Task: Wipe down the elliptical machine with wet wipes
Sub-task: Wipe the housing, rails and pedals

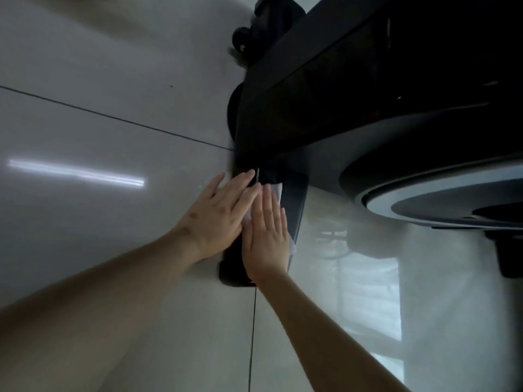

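**A:** Where's the wipe versus the hands?

**B:** I see it under the right hand (266, 236), which is flat with straight fingers and presses the wet wipe (278, 193) onto the black stabilizer bar (233, 260). White edges show past the fingertips and along the outer side.

**A:** Left?

**B:** The left hand (218, 216) is flat too, fingers straight, gripping nothing. It touches the right hand, with its fingertips over the bar's far part.

**A:** Bar axis?

**B:** It runs near-to-far, parallel to the fingers. The end cap is nearest me, and the frame (311, 94) joins just beyond the fingertips. My read: stroke along that axis, right hand driving. The flywheel housing (424, 193) is further right and the transport wheels (242, 38) are farthest.
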